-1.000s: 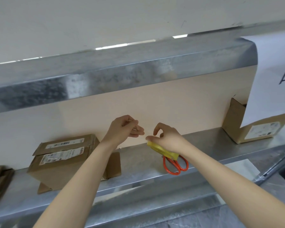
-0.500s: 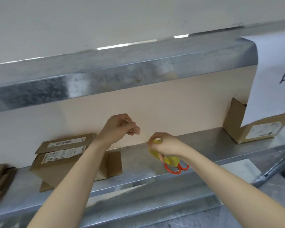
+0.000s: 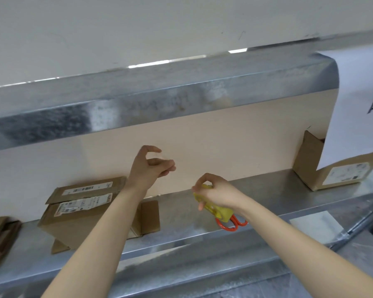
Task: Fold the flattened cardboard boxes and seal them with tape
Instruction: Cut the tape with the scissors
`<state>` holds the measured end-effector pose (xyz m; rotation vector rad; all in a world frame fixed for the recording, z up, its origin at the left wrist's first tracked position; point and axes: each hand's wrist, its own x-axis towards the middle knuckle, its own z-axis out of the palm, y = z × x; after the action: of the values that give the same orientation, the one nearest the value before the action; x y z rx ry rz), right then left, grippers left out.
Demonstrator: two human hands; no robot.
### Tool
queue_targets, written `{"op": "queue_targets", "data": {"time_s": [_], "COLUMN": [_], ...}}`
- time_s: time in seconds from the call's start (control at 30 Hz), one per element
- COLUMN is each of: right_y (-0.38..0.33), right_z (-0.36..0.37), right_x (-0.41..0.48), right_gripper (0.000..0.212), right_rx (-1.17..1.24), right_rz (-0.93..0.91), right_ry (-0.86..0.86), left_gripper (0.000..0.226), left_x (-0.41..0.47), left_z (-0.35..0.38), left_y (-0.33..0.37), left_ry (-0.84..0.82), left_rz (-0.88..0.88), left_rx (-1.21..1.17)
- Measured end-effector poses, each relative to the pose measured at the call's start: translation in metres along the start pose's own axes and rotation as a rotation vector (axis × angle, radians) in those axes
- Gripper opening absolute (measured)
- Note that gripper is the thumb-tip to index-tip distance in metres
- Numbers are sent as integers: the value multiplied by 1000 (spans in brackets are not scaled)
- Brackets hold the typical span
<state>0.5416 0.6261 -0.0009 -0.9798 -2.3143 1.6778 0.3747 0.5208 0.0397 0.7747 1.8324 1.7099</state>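
Head view, frame centre: left hand [image 3: 149,168] raised, fingers loosely curled, whether pinching anything impossible to tell. Right hand [image 3: 216,193] clasping yellow tape roll [image 3: 213,210] above orange scissors [image 3: 232,224]. Lower left: cardboard box [image 3: 78,211] on metal shelf [image 3: 267,196].

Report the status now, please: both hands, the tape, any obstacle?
Left hand raised, fingers pinched, tape strip not discernible. Right hand grips yellow tape dispenser. Orange scissors lie underneath. No obstacle.
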Motion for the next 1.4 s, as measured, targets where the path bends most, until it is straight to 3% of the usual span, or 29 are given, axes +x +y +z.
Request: {"op": "queue_targets", "data": {"time_s": [0.1,0.17,0.27,0.37,0.5,0.6,0.7,0.93,1.13,1.27,1.4], "right_y": [3,6,8,9,17,25,32,34,35,36,35], "right_z": [10,16,21,20,21,27,31,30,34,36,37], "right_x": [8,12,14,14,15,15,14,15,13,14,13], "right_gripper": [17,22,31,39,56,65,64,73,86,87,86], "right_rx": [45,77,49,32,-13,-9,125,81,42,77,124], "right_rz": [5,12,18,20,12,-14,-20,-20,-23,-25,-26], "right_ry": [-19,-23,-25,-41,-22,26,20,-19,-44,-40,-41], "left_gripper": [55,49,24,37,35,54,58,34,25,24,32], "left_x": [5,9,14,13,3,2,3,-2,3,1,2], "left_z": [5,10,20,30,40,39,35,38,31,30,27], "left_y": [-6,-9,-7,-8,-13,-19,-23,-27,-33,-34,-31], "left_ry": [128,151,56,-66,-165,-243,-207,2,-55,-65,-72], "left_rz": [54,133,262,305,426,448,499,333,146,112,197], "left_rx": [-32,66,196,248,352,506,612,332,84,49,161]}}
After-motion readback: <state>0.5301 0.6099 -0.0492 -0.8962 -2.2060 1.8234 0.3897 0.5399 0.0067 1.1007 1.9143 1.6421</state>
